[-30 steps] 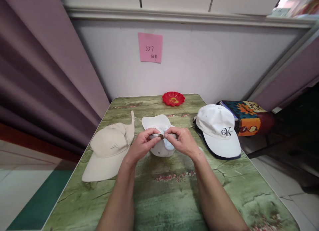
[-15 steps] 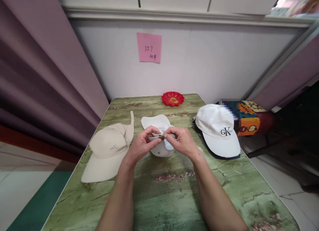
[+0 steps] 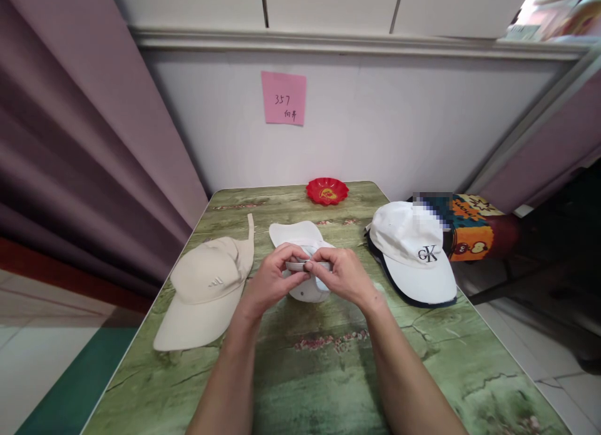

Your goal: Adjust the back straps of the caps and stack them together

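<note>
A white cap (image 3: 297,233) lies at the middle of the table, its brim toward the wall. Above its crown, my left hand (image 3: 275,278) pinches the cap's back strap between thumb and fingers. My right hand (image 3: 344,277) closes on the same strap from the other side, by a small dark buckle, and the fingertips of both hands nearly touch. On the left lies a beige cap (image 3: 201,272) with its loose strap sticking up. A white cap with GK letters (image 3: 413,253) rests on a dark cap (image 3: 392,276) at the right.
A red scalloped dish (image 3: 327,191) sits near the back edge of the green table (image 3: 319,385). The wall behind carries a pink note (image 3: 284,98). A colourful box (image 3: 469,228) is beyond the table's right edge. Purple curtains hang on both sides.
The view has shifted slightly, so everything appears a little lower. My fingertips have moved closer together at the buckle, and the strap now looks more level and joined between my hands.
</note>
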A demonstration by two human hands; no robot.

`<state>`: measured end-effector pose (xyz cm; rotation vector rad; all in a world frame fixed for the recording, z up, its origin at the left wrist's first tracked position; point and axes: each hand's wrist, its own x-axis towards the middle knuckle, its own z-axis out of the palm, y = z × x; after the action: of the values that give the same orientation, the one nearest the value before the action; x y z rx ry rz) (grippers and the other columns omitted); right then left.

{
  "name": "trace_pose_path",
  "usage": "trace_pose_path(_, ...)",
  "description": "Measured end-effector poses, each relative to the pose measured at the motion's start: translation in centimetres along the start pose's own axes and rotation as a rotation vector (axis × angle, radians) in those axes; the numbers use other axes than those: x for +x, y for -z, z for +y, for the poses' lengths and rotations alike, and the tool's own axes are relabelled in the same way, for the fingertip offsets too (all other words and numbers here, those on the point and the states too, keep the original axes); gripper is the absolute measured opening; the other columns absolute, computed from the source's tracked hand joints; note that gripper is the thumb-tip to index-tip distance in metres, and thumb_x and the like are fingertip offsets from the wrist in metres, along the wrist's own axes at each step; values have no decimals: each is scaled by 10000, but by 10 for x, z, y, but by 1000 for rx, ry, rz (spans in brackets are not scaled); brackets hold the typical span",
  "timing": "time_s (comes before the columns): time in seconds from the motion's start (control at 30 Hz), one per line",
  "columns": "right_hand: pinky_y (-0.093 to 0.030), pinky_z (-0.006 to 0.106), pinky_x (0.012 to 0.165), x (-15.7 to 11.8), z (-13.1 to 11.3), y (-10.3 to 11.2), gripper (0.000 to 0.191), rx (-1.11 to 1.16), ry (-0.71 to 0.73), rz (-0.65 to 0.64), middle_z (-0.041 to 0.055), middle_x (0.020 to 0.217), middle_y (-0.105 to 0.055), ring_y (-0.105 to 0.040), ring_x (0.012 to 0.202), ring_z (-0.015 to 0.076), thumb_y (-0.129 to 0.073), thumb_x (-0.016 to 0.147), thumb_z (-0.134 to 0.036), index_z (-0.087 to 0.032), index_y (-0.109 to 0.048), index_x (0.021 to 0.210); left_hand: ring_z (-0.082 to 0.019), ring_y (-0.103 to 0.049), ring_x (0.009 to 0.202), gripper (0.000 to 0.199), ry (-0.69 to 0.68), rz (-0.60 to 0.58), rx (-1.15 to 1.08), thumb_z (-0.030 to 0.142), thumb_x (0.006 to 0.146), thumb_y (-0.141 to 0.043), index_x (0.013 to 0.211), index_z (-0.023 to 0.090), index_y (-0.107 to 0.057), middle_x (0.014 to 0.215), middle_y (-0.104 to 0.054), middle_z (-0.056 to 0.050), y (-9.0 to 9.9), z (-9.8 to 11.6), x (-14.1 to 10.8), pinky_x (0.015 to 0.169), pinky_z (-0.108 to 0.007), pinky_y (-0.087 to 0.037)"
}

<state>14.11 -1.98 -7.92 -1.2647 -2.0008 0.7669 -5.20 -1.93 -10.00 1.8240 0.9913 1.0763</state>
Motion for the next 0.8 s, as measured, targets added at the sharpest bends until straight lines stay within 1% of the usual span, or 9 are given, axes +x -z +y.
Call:
trace_pose_path(0.07, -316, 235, 589, 0, -1, -1, 204, 7, 3, 9, -10, 703, -692, -523, 603, 116, -615, 881, -333, -198, -733, 783, -200, -586, 1031, 221, -69, 21, 47, 263, 822, -721, 1023, 205, -650, 1048, -609, -60, -1, -1, 1, 920, -332, -459)
trace_pose_path(0.17, -328, 235, 595, 0, 0, -3, 172, 15, 1, 34, -4, 734, -703, -536, 612, 122, -631, 867, -326, -198, -725, 799, -212, -571, 1098, 228, -125, 23, 89, 255, 828, -717, 1039, 214, -640, 1096, -601, -73, -4, -1, 2, 972, -359, -453)
trace_pose_path(0.3, -350, 232, 621, 1, 3, -6, 130, 39, 1, 50, -4, 774, -721, -570, 648, 132, -665, 847, -316, -203, -717, 807, -206, -567, 1125, 185, -170, 38, 178, 218, 848, -684, 1028, 213, -639, 1129, -595, -79, -5, 1, 2, 988, -362, -449)
trace_pose_path(0.4, -375, 230, 662, 1, 4, -9, 115, 73, 11, 56, -6, 805, -732, -595, 689, 136, -664, 855, -305, -208, -721, 831, -200, -580, 1103, 138, -178, 62, 223, 190, 866, -646, 1003, 207, -650, 1112, -609, -80, -2, 2, 1, 966, -353, -460)
trace_pose_path(0.5, -378, 229, 668, 2, 4, -12, 123, 83, 27, 44, -6, 830, -739, -604, 708, 138, -646, 874, -304, -217, -733, 868, -193, -609, 1037, 149, -137, 68, 245, 213, 857, -661, 1006, 208, -663, 1071, -636, -70, 5, 1, 0, 909, -328, -483)
trace_pose_path(0.6, -368, 229, 651, 2, 4, -12, 155, 78, 39, 14, -8, 828, -739, -601, 706, 139, -610, 901, -311, -231, -743, 911, -182, -633, 956, 200, -45, 73, 268, 250, 839, -689, 1034, 211, -662, 1050, -662, -53, 12, -2, -2, 830, -298, -498)
trace_pose_path(0.73, -354, 227, 624, 3, 7, -15, 220, 67, 25, -4, -4, 754, -713, -582, 673, 138, -555, 928, -321, -222, -742, 869, -155, -624, 800, 269, 67, 83, 287, 302, 811, -720, 1043, 209, -621, 967, -673, -17, 15, -3, -5, 726, -272, -485)
trace_pose_path(0.8, -350, 225, 618, 4, 9, -17, 231, 71, 15, 8, -4, 736, -703, -576, 664, 136, -545, 928, -319, -217, -736, 848, -150, -612, 765, 311, 80, 74, 287, 304, 788, -741, 1048, 210, -597, 923, -665, -1, 14, -1, -5, 709, -267, -478)
